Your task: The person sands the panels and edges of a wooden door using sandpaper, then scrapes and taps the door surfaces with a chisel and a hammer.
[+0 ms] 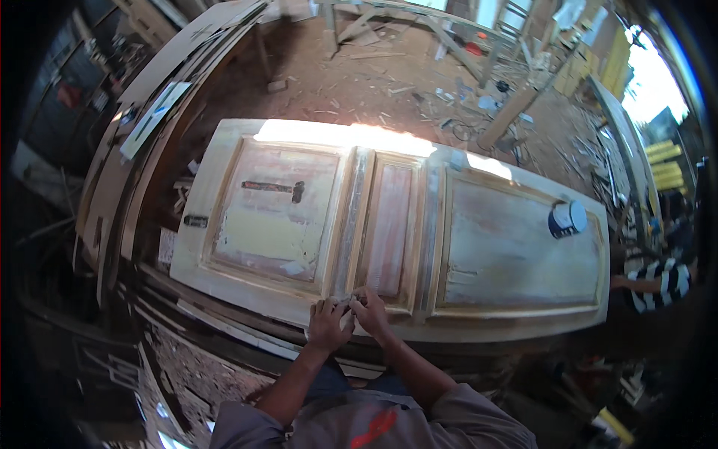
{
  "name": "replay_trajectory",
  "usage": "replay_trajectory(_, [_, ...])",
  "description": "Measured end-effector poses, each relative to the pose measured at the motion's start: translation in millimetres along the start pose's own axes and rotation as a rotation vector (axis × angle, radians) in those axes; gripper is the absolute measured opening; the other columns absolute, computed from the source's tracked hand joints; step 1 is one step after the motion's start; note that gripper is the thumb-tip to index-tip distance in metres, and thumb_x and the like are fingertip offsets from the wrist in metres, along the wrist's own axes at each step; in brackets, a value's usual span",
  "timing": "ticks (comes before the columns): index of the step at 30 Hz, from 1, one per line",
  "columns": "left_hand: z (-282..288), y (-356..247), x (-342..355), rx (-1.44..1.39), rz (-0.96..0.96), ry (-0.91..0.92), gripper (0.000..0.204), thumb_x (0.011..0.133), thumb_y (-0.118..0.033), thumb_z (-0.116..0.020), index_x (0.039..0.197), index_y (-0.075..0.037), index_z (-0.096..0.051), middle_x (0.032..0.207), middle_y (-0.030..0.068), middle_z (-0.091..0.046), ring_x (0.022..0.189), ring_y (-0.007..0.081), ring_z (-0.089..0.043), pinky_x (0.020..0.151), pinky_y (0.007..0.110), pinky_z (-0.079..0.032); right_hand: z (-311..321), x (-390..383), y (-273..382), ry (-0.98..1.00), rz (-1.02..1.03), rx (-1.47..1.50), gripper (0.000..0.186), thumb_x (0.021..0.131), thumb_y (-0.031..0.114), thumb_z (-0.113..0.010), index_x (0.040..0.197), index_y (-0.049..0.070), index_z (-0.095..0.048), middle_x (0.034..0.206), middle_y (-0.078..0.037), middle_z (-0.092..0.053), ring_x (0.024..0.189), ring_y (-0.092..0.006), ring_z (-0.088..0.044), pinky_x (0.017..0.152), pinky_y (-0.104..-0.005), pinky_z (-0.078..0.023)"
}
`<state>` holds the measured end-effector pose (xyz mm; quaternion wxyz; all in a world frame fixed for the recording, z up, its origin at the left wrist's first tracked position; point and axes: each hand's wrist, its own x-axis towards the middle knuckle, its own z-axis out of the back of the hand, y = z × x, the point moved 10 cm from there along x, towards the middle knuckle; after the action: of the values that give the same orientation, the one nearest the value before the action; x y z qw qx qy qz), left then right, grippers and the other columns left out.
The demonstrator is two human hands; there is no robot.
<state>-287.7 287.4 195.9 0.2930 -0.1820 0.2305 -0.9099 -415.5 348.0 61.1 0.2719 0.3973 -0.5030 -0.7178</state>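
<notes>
A pale wooden door (pixel 389 323) with three framed panels lies flat before me. My left hand (pixel 327 323) and my right hand (pixel 370 310) meet over its near edge, just below the narrow middle panel (pixel 389 224). Both hands have curled fingers, pinched around something small and whitish that I cannot make out. On the left panel lies a hammer (pixel 271 187) with its head to the right. A small dark block (pixel 196 221) sits near the door's left end. Toward the right end stands a white and dark blue can (pixel 566 219).
Boards are stacked on a bench (pixel 161 176) at the left. Past the door, wood scraps litter the dirt floor (pixel 314 90), and a slanted post (pixel 508 120) stands at the far right. Another person's striped sleeve (pixel 660 284) and forearm reach in by the door's right end.
</notes>
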Motion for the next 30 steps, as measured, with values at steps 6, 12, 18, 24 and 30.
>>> replay_trajectory(6, [-69.3, 3.5, -30.3, -0.19, 0.278, -0.012, 0.018, 0.096, -0.013, -0.075, 0.112, -0.004, -0.075, 0.104, 0.0196, -0.065, 0.099, 0.0445, -0.066, 0.086, 0.054, -0.054, 22.1, 3.2, -4.1, 0.403, -0.028, 0.019, 0.039, 0.1, 0.017, -0.078, 0.134, 0.001, -0.066, 0.113, -0.02, -0.076, 0.099, -0.0277, -0.077, 0.088, -0.0428, -0.06])
replay_trajectory(12, [-94.5, 36.8, -54.2, -0.081, 0.544, -0.225, 0.017, 0.097, -0.006, -0.073, 0.112, -0.001, -0.074, 0.109, 0.021, -0.067, 0.103, 0.0462, -0.067, 0.089, 0.054, -0.058, 142.2, 58.7, 15.2, 0.038, 0.466, -0.702, 0.064, 0.097, 0.029, -0.083, 0.151, 0.004, -0.059, 0.14, -0.029, -0.065, 0.14, -0.0446, -0.058, 0.118, -0.0561, -0.046])
replay_trajectory(18, [-112.4, 51.5, -38.4, 0.088, 0.627, -0.396, 0.017, 0.1, -0.012, -0.073, 0.114, -0.002, -0.075, 0.115, 0.0207, -0.068, 0.108, 0.0451, -0.066, 0.092, 0.057, -0.056, 159.6, 95.3, 1.8, -0.194, 0.453, -0.894, 0.08, 0.095, 0.045, -0.079, 0.157, 0.004, -0.052, 0.168, -0.034, -0.037, 0.16, -0.0528, -0.031, 0.132, -0.061, -0.026])
replay_trajectory(24, [-135.0, 105.6, 20.7, -0.087, 0.857, -0.208, 0.021, 0.099, -0.018, -0.076, 0.109, 0.0, -0.071, 0.119, 0.0244, -0.068, 0.113, 0.0476, -0.064, 0.095, 0.057, -0.054, 143.3, 98.1, 7.1, -0.179, 0.485, -0.936, 0.08, 0.093, 0.044, -0.08, 0.159, 0.009, -0.052, 0.172, -0.033, -0.033, 0.163, -0.0513, -0.027, 0.133, -0.0602, -0.024])
replay_trajectory(30, [-96.9, 64.4, -26.2, 0.169, 0.473, -0.365, 0.024, 0.099, -0.018, -0.077, 0.11, 0.002, -0.067, 0.118, 0.0248, -0.068, 0.114, 0.047, -0.064, 0.096, 0.059, -0.053, 154.9, 100.6, -6.0, -0.179, 0.385, -0.917, 0.073, 0.089, 0.039, -0.081, 0.153, 0.009, -0.06, 0.172, -0.034, -0.034, 0.163, -0.0513, -0.028, 0.133, -0.0604, -0.024])
